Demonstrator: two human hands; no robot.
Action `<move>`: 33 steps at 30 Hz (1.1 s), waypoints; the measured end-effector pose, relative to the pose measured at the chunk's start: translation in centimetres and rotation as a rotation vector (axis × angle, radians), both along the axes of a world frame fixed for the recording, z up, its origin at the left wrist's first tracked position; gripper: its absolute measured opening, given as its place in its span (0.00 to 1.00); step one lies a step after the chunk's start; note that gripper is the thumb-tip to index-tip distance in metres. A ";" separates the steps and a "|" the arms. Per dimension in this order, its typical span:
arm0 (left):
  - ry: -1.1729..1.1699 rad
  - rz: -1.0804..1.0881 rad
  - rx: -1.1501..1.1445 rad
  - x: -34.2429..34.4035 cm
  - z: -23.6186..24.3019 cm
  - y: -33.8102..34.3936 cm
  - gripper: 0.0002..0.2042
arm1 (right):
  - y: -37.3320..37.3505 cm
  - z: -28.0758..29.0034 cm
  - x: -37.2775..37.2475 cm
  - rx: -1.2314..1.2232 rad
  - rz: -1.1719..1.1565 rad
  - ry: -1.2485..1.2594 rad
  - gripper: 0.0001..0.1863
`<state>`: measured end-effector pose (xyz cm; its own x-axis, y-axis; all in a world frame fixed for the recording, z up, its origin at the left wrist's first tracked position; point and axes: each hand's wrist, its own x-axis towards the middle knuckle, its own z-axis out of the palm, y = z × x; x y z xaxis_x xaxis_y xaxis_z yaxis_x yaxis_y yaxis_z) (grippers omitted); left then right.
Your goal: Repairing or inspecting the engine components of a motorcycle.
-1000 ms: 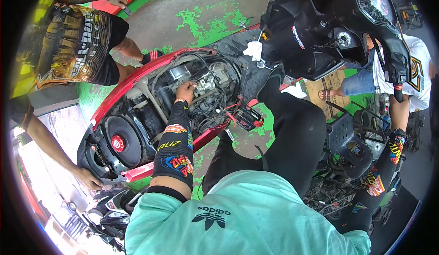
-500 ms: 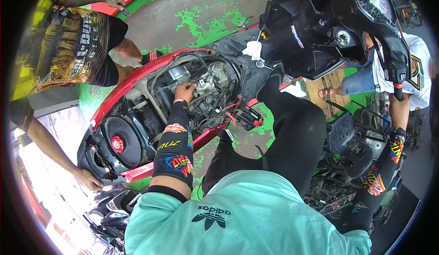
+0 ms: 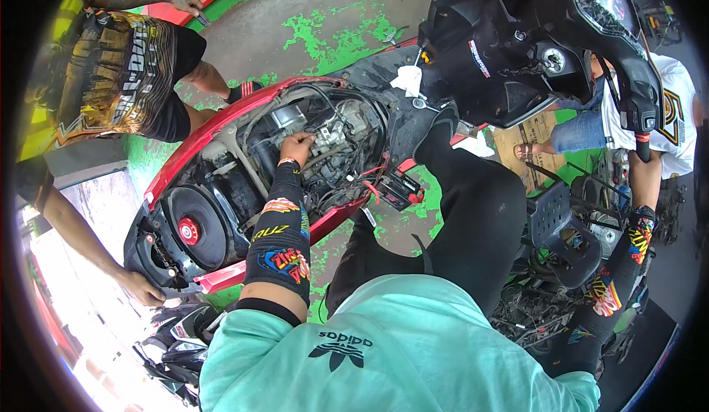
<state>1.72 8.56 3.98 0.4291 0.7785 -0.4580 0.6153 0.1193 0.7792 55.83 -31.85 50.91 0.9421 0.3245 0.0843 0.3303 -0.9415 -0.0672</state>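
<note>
**Left hand (image 3: 297, 148) set at the engine (image 3: 336, 128), right hand (image 3: 647, 172) at the grip (image 3: 644, 146)**

The engine is exposed in the open body of the scooter, framed by the red panel (image 3: 181, 145) on the far side and its twin on the near side. It is reached by the left hand over the near edge. The left fingers are bent and drawn together against its metal top; whether anything is pinched cannot be told.

Room is left between the wrist and the rims of the opening — the far rim is well apart from the fingertips. The cap (image 3: 189, 231) is seated toward the tail, whose edge is touched by a co-worker's hand (image 3: 144, 292).

The right hand is placed well apart from the left, at the handlebar; its fingers are hidden, so their closure cannot be told. The near panel's front end is flanked by the battery (image 3: 401, 190). On the footboard (image 3: 384, 69), a cloth (image 3: 407, 81) is lain beside the wrench (image 3: 419, 104) — both well forward of the left hand.
</note>
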 end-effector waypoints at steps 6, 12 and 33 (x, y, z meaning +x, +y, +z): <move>-0.019 0.006 0.012 0.1 0.7 -0.1 0.10 | -0.6 -0.6 0.5 0.056 0.073 -0.071 0.15; -0.020 0.077 -0.032 0.4 0.9 -0.7 0.12 | 0.2 -0.1 -0.4 0.050 0.026 -0.030 0.18; 0.104 0.961 -0.683 -3.8 -8.2 -6.2 0.17 | 0.8 0.2 -1.1 -0.035 0.041 -0.078 0.18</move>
<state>-2.12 2.35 -4.17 -0.2623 0.3416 -0.9025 0.1027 0.9398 0.3258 54.77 -31.09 51.12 0.9192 0.3663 0.1449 0.3712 -0.9285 -0.0075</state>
